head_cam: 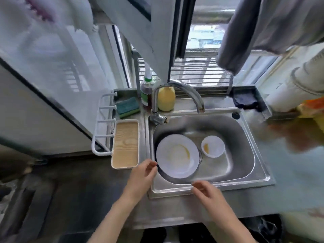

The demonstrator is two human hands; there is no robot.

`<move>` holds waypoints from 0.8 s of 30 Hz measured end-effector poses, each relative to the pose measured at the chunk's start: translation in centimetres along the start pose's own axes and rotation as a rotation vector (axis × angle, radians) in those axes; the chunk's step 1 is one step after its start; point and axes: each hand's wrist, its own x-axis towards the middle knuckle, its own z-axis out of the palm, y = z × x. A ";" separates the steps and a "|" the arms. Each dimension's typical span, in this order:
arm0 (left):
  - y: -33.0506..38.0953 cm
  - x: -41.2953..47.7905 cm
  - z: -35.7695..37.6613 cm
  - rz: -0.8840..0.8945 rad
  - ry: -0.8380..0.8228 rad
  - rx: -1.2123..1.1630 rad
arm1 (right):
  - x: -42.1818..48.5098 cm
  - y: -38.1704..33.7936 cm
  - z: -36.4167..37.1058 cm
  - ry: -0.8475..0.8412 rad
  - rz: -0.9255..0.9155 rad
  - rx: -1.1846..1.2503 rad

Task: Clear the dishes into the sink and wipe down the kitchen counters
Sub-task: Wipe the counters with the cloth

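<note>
A plate (177,156) and bowl (213,146) lie in the sink (245,155). The left hand (143,174) and right hand (206,192) hover at its near rim, fingers loosely spread, empty.

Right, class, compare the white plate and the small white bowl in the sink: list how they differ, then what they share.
The plate is much wider than the bowl. The plate is shallow; the bowl has taller sides. The plate lies at the front left of the sink; the bowl sits to its right, farther back. Both are round, white, the right way up, and carry yellowish food residue.
</note>
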 end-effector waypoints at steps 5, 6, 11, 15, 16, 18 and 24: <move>1.1 2.5 0.9 0.013 -0.030 0.012 | 1.8 -0.6 -2.6 0.066 0.046 0.111; 1.3 2.8 1.5 0.006 -0.034 0.015 | 2.2 -0.5 -3.2 0.070 0.055 0.125; 3.0 4.0 5.6 -0.048 -0.051 0.002 | 5.8 0.8 -6.2 0.059 0.077 0.124; 5.5 6.3 9.9 -0.081 -0.019 -0.006 | 12.0 1.8 -11.9 0.113 0.034 0.084; 6.3 7.1 11.2 -0.083 -0.010 -0.010 | 13.8 2.1 -13.5 0.129 0.022 0.070; 7.9 9.0 14.0 -0.093 -0.012 -0.017 | 17.4 3.3 -16.7 0.174 -0.004 0.052; 11.6 14.7 21.7 -0.116 0.022 -0.040 | 28.3 6.6 -24.8 0.411 -0.046 -0.100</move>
